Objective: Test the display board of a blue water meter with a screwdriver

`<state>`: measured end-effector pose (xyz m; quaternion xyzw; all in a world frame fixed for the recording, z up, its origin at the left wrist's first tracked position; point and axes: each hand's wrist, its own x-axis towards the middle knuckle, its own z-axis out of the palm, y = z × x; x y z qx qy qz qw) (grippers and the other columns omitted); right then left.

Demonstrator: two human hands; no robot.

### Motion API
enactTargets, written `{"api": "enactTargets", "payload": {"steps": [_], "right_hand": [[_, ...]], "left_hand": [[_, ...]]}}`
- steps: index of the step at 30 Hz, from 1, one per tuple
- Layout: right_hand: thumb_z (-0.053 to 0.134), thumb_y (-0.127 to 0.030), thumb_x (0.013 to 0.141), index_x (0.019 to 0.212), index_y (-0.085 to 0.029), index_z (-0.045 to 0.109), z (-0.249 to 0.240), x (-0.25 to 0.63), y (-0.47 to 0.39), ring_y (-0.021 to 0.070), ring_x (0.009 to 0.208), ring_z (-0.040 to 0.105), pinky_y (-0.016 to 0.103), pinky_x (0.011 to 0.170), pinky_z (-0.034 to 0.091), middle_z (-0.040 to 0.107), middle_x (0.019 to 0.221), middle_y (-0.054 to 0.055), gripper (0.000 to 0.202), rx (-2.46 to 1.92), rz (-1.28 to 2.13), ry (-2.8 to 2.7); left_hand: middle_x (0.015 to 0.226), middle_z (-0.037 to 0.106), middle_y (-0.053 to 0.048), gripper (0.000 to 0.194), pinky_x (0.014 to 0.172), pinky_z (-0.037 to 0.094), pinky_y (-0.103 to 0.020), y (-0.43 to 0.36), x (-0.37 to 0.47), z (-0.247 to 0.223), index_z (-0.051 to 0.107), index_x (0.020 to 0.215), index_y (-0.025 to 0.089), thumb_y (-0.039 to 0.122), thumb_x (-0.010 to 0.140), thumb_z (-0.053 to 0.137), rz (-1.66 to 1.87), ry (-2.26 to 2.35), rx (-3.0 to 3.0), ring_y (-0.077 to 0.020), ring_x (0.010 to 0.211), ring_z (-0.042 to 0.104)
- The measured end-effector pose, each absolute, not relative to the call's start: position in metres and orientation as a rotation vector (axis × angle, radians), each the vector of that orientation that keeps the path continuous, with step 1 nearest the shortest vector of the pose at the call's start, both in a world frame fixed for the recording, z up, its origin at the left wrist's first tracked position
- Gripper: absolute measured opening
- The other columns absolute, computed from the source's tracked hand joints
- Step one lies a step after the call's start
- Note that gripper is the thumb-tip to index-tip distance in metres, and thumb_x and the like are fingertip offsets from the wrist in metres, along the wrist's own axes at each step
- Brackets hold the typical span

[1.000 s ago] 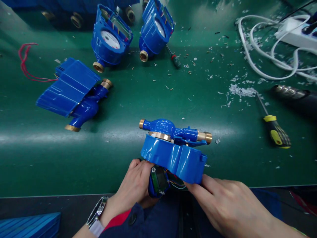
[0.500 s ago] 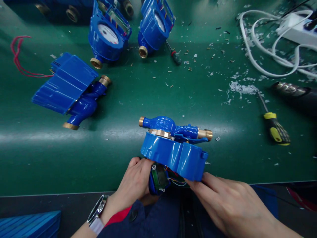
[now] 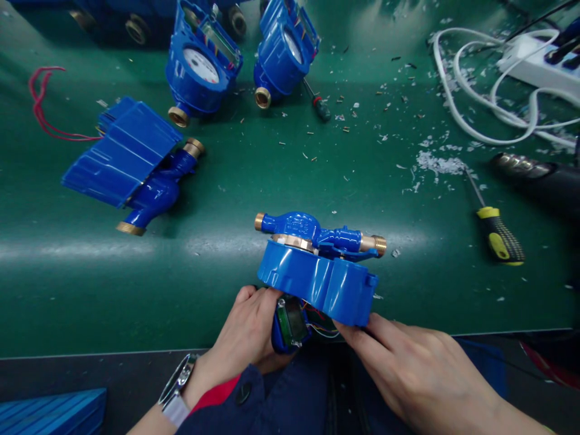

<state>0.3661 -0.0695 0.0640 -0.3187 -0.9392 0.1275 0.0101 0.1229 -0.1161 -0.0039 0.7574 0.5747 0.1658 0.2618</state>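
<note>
A blue water meter (image 3: 317, 281) with brass threaded ends rests on its side at the table's near edge, its pipe body facing away from me. My left hand (image 3: 254, 323) is closed around a small blue display unit (image 3: 290, 326) with a green circuit board and a dark screen, just below the housing. Thin coloured wires (image 3: 321, 329) run from this unit toward the meter. At the housing's lower right corner, my right hand (image 3: 403, 362) grips the meter; its fingertips are partly hidden beneath it.
Another meter with red wires (image 3: 131, 163) lies at left. Two opened meters (image 3: 199, 66) stand farther back beside a small screwdriver (image 3: 321, 107). To the right are a yellow-black screwdriver (image 3: 501, 235), a heat gun nozzle (image 3: 521, 166), white cable and a power strip (image 3: 539, 63). Scraps litter the green table.
The view has shifted slightly, so the table items appear a little displaced. Both hands keep their hold, and the meter stays in nearly the same place.
</note>
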Motion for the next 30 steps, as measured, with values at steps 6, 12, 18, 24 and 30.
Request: {"api": "enactTargets", "payload": {"steps": [6, 12, 18, 24, 30], "right_hand": [[0.045, 0.001, 0.067, 0.096, -0.019, 0.059, 0.073, 0.356, -0.065, 0.0183, 0.047, 0.054, 0.031, 0.043, 0.030, 0.062, 0.077, 0.005, 0.038, -0.983, 0.371, -2.940], [0.054, -0.002, 0.059, 0.091, -0.019, 0.062, 0.080, 0.349, -0.064, 0.0176, 0.044, 0.056, 0.030, 0.040, 0.024, 0.064, 0.075, 0.005, 0.037, -1.007, 0.431, -3.046], [0.057, -0.004, 0.058, 0.094, -0.022, 0.064, 0.072, 0.348, -0.068, 0.0167, 0.041, 0.053, 0.031, 0.042, 0.017, 0.059, 0.066, 0.000, 0.041, -1.124, 0.455, -3.022], [0.055, -0.004, 0.057, 0.102, -0.013, 0.067, 0.071, 0.348, -0.076, 0.0201, 0.048, 0.055, 0.030, 0.041, 0.031, 0.064, 0.075, 0.009, 0.047, -0.933, 0.202, -3.002], [0.058, -0.004, 0.071, 0.101, -0.020, 0.067, 0.072, 0.351, -0.068, 0.0183, 0.043, 0.058, 0.031, 0.040, 0.023, 0.063, 0.071, 0.001, 0.036, -1.097, 0.588, -3.036]], "left_hand": [[0.077, 0.063, -0.003, 0.046, 0.067, 0.041, -0.037, -0.113, 0.123, -0.002, 0.034, 0.109, 0.020, 0.027, 0.068, 0.053, 0.463, 1.557, 2.084, -0.0250, 0.069, 0.064], [0.082, 0.064, -0.004, 0.052, 0.069, 0.040, -0.038, -0.116, 0.122, -0.007, 0.033, 0.112, 0.020, 0.030, 0.066, 0.055, 0.424, 1.524, 2.041, -0.0267, 0.073, 0.066], [0.082, 0.063, -0.003, 0.050, 0.071, 0.040, -0.038, -0.118, 0.121, -0.009, 0.035, 0.109, 0.019, 0.030, 0.064, 0.053, 0.413, 1.551, 2.027, -0.0268, 0.074, 0.064], [0.081, 0.063, -0.002, 0.042, 0.069, 0.038, -0.037, -0.118, 0.124, -0.012, 0.036, 0.110, 0.020, 0.033, 0.072, 0.048, 0.472, 1.556, 2.044, -0.0255, 0.072, 0.064], [0.081, 0.062, -0.003, 0.047, 0.070, 0.039, -0.037, -0.117, 0.126, -0.008, 0.035, 0.115, 0.018, 0.033, 0.072, 0.048, 0.502, 1.546, 2.054, -0.0248, 0.071, 0.063]]}}
